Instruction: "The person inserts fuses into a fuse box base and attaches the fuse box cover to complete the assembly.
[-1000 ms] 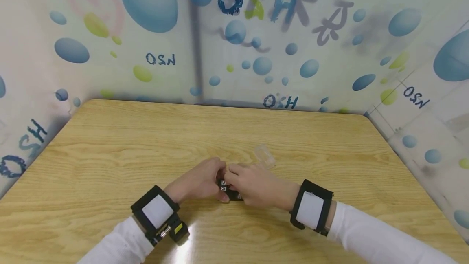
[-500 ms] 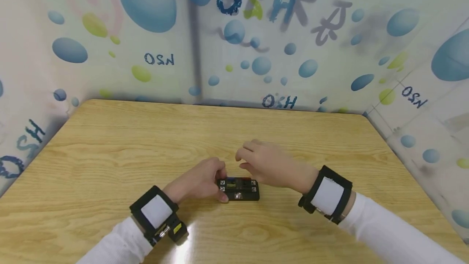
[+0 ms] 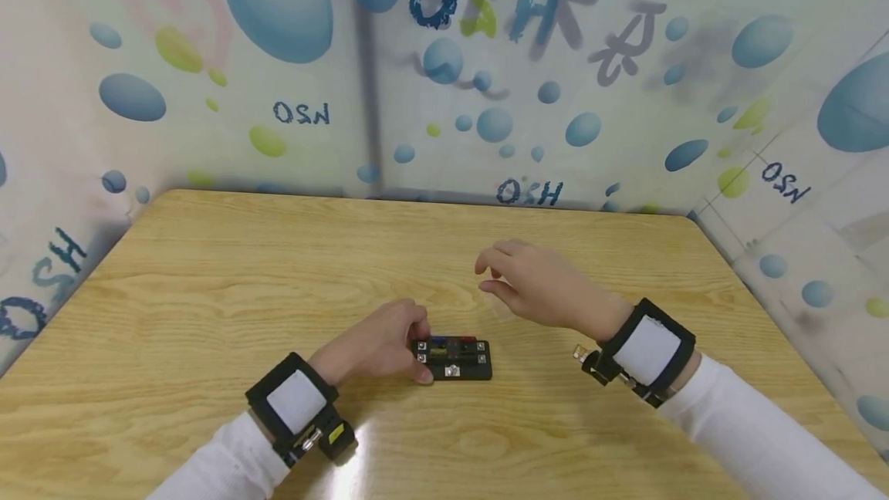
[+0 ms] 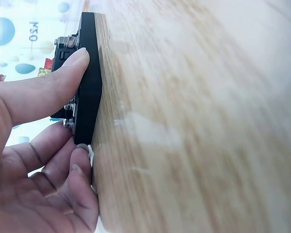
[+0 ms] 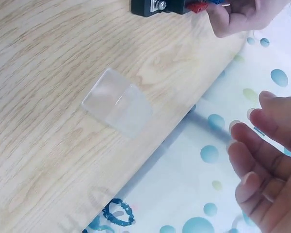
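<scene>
Left hand point(image 3: 378, 342) grips one end of black terminal block point(image 3: 453, 361), its long axis running rightward from that grip. Right hand point(image 3: 538, 284), fingers loosely curled, empty, hovers nearer the clear cover point(image 5: 117, 104) lying on the table point(image 3: 278, 253).

White long-sleeve top on this person: the left sleeve point(image 3: 215, 457) looks kinda creased toward the cuff, and the right sleeve point(image 3: 757, 438) is the same plain white. Left hand point(image 3: 378, 342) and right hand point(image 3: 531, 280) are both bare. Then there's the chunky black gear, left strap point(image 3: 277, 378) and right strap point(image 3: 627, 329), topped with a white rectangular left patch point(image 3: 299, 400) and right patch point(image 3: 649, 350). Left one has a little black box point(image 3: 342, 447) at 4 o'clock with a yellow label point(image 3: 336, 432), plus a shiny metal bit point(image 3: 312, 439) around 5. Right one has a dark module point(image 3: 603, 368) near 8 o'clock, with a brassy tip point(image 3: 580, 353) toward 9, maybe a connector, but it's too small to tell.
</scene>
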`<state>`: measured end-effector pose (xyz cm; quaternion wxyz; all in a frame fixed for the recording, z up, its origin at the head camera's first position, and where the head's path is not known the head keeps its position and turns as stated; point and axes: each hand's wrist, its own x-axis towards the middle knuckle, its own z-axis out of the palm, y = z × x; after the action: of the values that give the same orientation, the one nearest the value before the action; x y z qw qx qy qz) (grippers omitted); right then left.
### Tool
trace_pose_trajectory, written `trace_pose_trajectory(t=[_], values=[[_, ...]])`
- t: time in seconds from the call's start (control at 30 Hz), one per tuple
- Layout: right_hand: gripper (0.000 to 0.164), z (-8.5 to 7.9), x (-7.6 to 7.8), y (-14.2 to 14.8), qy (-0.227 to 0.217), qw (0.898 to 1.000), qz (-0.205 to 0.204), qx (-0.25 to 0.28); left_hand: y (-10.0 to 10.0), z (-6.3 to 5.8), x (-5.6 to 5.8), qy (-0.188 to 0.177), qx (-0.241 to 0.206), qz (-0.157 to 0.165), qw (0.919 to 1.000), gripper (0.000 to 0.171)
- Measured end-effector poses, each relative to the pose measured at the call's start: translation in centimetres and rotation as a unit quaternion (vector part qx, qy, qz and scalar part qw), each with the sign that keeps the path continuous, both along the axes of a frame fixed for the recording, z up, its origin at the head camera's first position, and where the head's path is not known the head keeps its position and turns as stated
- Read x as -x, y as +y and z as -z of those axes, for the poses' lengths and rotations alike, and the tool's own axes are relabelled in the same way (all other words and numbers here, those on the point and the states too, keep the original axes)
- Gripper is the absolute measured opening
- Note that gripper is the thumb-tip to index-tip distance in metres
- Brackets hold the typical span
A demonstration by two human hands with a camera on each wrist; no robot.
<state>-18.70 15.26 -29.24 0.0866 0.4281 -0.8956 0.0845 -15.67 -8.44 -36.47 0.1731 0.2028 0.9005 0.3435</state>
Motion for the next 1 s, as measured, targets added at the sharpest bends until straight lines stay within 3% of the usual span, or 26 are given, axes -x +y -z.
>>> trace_pose_trajectory(t=[0.53, 0.8, 1.0], values=[[0.017, 0.6, 2.2, 4.4, -0.055, 0.996, 0.061, -0.025, -0.2, -0.2, -0.1, 0.0, -0.006, 0.004, 1.0, 0.038], [0.017, 0.3, 2.9, 6.4, -0.098, 0.99, 0.098, -0.035, -0.1, -0.2, -0.1, -0.002, -0.006, 0.004, 1.0, 0.038], [0.019, 0.3, 3.1, 7.7, -0.134, 0.983, 0.101, -0.078, -0.1, -0.2, 0.0, -0.002, -0.002, 0.004, 1.0, 0.038]])
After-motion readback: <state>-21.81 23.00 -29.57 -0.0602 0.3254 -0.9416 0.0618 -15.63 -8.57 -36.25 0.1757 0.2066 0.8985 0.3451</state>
